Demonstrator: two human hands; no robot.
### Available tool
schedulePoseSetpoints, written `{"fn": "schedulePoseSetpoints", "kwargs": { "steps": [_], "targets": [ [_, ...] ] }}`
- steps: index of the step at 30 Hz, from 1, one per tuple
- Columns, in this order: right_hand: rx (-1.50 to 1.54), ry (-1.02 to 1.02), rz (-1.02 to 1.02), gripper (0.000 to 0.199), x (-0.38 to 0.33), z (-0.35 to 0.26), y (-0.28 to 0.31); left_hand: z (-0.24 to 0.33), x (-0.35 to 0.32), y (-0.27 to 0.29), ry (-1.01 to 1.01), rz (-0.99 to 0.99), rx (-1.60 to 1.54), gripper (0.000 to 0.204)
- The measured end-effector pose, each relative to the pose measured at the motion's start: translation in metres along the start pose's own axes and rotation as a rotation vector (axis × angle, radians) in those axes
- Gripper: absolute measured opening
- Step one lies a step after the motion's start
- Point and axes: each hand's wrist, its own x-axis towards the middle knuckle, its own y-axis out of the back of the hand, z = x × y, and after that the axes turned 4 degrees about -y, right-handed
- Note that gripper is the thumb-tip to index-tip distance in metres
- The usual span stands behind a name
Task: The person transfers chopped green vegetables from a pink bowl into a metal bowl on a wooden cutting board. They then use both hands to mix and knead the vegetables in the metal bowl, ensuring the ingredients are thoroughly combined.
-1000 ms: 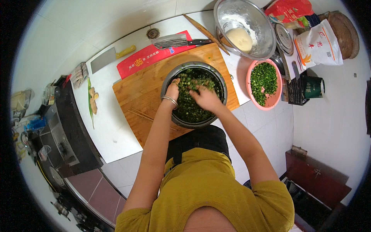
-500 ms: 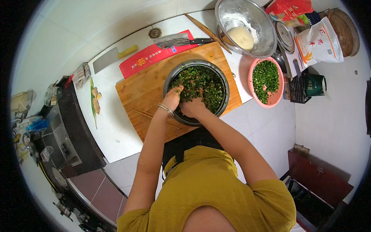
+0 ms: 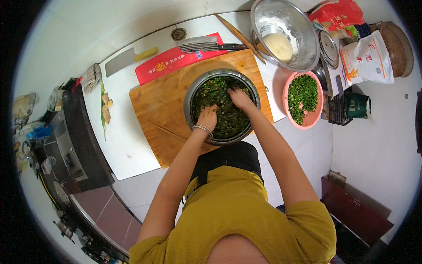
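Both hands are working inside a dark-rimmed metal bowl (image 3: 189, 101), which is sitting on the right part of a wooden board (image 3: 154, 103) on the white worktop (image 3: 127, 145). The chopped green mixture (image 3: 228, 123) is lying within the bowl. The left hand (image 3: 207, 118) is resting at the near left, its fingers touching the mixture; the right hand (image 3: 239, 99) is reaching in at the far right, its fingers pointing down into it. Cannot tell whether either hand is gripping any.

Risks (judged): the bowl is standing close to the board's near edge, so a hard pull toward the body could be sliding it off. A brisk lift could be spilling greens over the rim. Bangles (image 3: 203, 130) on the left wrist are hanging by the rim and could be catching there.

Unclear: the mixture is hiding the right fingertips and the bowl's bottom; the left forearm is apparently covering the right ends of the chopsticks (image 3: 169, 130).
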Motion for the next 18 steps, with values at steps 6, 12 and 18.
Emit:
{"fn": "schedulePoseSetpoints", "kwargs": {
  "steps": [6, 12, 18],
  "targets": [
    [0.666, -0.363, -0.191, 0.046, 0.023, -0.009, 0.000, -0.022, 0.026, -0.013, 0.081, 0.007, -0.047, 0.043],
    [0.769, -0.318, -0.317, 0.043, -0.018, -0.032, 0.022, -0.010, 0.023, 0.005, 0.424, 0.257, -1.547, 0.039],
    [0.654, -0.025, -0.080, 0.045, -0.055, -0.013, 0.009, -0.017, 0.040, -0.003, 0.287, 0.345, -1.741, 0.043]
  ]
}}
